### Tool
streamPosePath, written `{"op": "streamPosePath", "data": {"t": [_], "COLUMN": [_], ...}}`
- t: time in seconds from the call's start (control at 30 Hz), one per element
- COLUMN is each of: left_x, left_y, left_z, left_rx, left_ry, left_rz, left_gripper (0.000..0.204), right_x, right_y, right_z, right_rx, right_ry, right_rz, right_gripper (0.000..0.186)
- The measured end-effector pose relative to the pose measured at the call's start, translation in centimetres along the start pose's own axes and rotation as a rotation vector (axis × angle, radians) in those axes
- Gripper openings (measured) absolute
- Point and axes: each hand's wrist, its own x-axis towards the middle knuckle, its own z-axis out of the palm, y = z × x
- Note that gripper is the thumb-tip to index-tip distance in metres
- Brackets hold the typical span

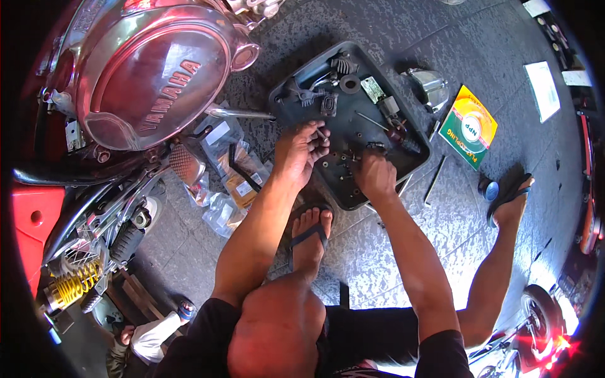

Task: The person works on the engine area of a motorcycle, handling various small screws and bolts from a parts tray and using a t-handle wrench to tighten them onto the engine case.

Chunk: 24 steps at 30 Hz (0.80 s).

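A black plastic tray (340,116) on the floor holds several loose metal parts, bolts, springs, a dark round washer (350,84) and a thin metal rod (372,120). My left hand (302,151) is over the tray's left side, thumb and fingers closed on a small cylindrical metal piece (322,135). My right hand (376,173) reaches down into the tray's lower right, fingers curled among small dark parts; what they grip, if anything, is hidden.
A motorcycle engine cover (151,75) is at upper left. Plastic packets (236,186) lie left of the tray; a yellow-green package (467,126), metal housing (433,91), rod (436,180) and blue cup (488,189) lie right. Another person (154,334) is at lower left.
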Motion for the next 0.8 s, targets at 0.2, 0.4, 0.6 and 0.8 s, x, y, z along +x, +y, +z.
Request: {"op": "streamPosePath", "data": {"t": [0.2,0.4,0.6,0.8], "left_x": [0.4,0.3,-1.3,-1.1], "left_y": [-0.3,-2.8,-8.8,-9.8], "left_z": [-1.3,-1.9,-0.7,-0.7], "left_rx": [0.011,0.882,1.906,2.044], "left_ry": [0.039,-0.036,-0.153,-0.134], "left_rz": [0.020,0.345,0.685,0.696], "left_gripper": [0.022,0.018,0.015,0.014], "right_x": [1.8,1.3,-0.7,-2.0], "right_y": [0.3,4.5,4.4,5.1], "right_z": [-0.8,-4.8,-6.1,-4.3], "right_rx": [0.074,0.262,0.265,0.215], "right_ry": [-0.098,0.011,0.048,0.145], "right_rz": [0.140,0.080,0.137,0.096], "right_gripper": [0.023,0.036,0.023,0.020]}}
